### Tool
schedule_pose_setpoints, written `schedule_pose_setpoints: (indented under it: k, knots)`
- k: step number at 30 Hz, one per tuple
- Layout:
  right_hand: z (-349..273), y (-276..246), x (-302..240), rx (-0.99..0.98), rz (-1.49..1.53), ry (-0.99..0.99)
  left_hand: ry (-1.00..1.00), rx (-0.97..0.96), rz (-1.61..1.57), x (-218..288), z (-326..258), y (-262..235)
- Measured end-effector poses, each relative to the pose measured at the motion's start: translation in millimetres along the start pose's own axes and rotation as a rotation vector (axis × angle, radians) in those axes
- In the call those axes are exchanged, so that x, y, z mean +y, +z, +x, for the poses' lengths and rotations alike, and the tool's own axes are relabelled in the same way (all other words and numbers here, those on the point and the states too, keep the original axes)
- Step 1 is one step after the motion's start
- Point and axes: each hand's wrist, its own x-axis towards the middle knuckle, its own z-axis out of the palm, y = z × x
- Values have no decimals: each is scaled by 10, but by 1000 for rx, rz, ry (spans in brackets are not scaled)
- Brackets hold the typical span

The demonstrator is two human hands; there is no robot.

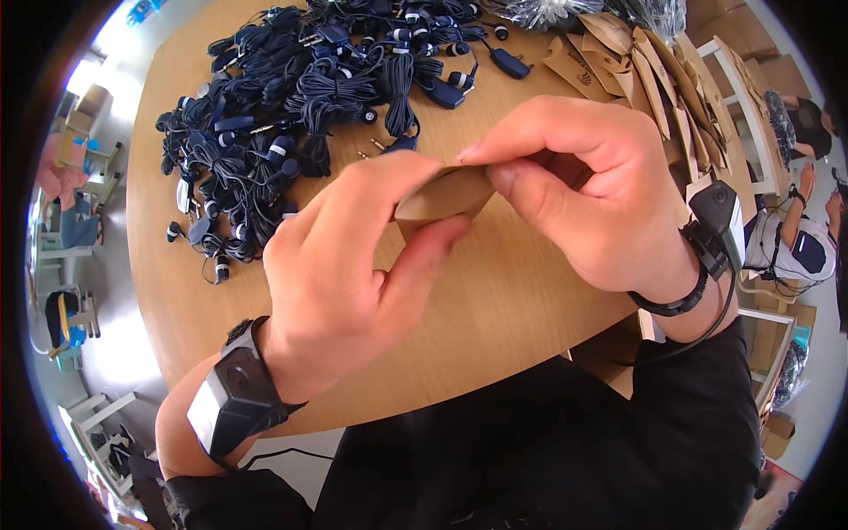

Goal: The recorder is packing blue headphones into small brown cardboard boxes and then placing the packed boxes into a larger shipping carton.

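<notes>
Both hands hold one small brown cardboard sleeve [448, 194] above the near middle of the table. My left hand [340, 256] grips it from the left, fingers behind and thumb on the lower side. With thumb and index finger, my right hand [592, 190] pinches its upper right edge. The sleeve is squeezed so that its mouth gapes; whether anything lies inside is hidden. Beyond my left hand lies a large heap of dark blue wired earphones [336, 88], bundled in coils. Past my right hand is a pile of flat brown cardboard sleeves [676, 97].
Clear plastic bags [565, 11] lie at the far right of the wooden table [495, 309]. Its curved front edge runs close to my body. A white rack [738, 115] with boxes stands to the right, and another person [799, 238] is there. Chairs [75, 318] stand to the left.
</notes>
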Motion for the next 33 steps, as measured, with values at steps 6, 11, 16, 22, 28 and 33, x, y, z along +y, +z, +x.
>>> schedule_pose_setpoints:
  k: [6,11,16,22,28,33]
  knots:
    - [121,-95,89,-22,-280,-419,-52,-19,2,-13,-34,-2]
    - [146,-104,130,-74,-370,-588,26,126,-56,-6,2,47]
    - [123,-109,95,-72,-363,-622,148,87,-1,2,48,41]
    - [95,-139,69,-52,-446,-607,143,10,-26,23,56,28]
    - [151,-56,-16,-32,-442,-620,147,-44,-109,-32,12,-74]
    - [51,-129,-158,-146,-352,-400,311,-142,59,-48,-89,-71]
